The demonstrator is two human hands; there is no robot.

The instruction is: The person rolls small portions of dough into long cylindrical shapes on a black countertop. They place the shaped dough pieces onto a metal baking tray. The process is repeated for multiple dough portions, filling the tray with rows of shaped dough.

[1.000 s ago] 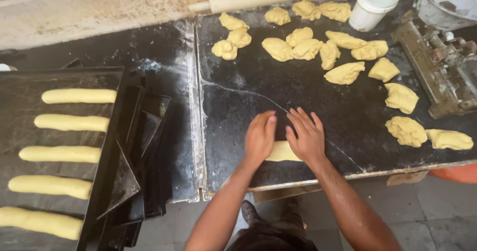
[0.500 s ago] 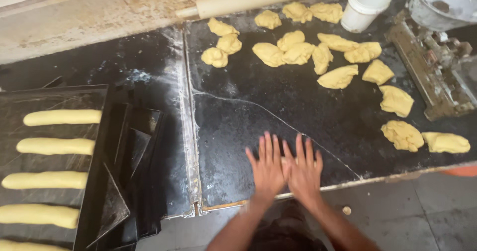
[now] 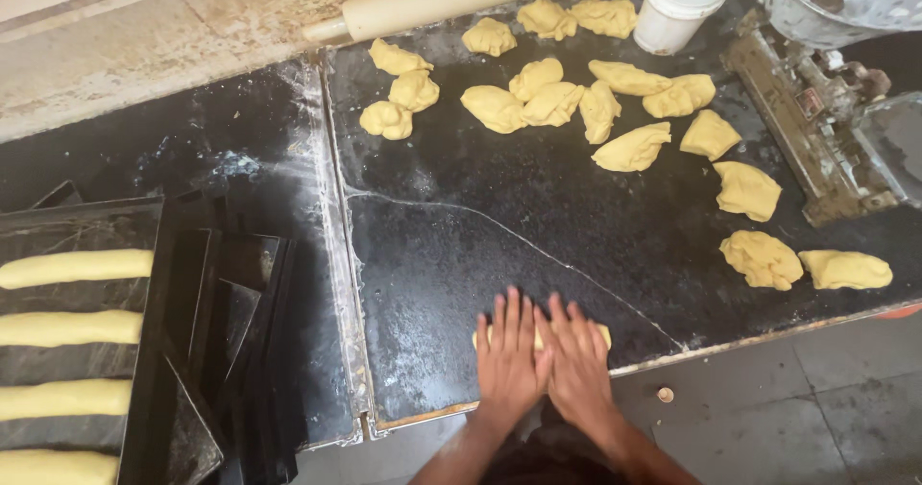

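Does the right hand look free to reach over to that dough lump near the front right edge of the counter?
Probably yes. The right hand lies flat on the dough roll beside the left hand, and only bare black counter lies between it and the dough lump.

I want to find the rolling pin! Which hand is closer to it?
Left. The left hand lies below the rolling pin, across the counter; the right hand sits beside it, slightly farther right.
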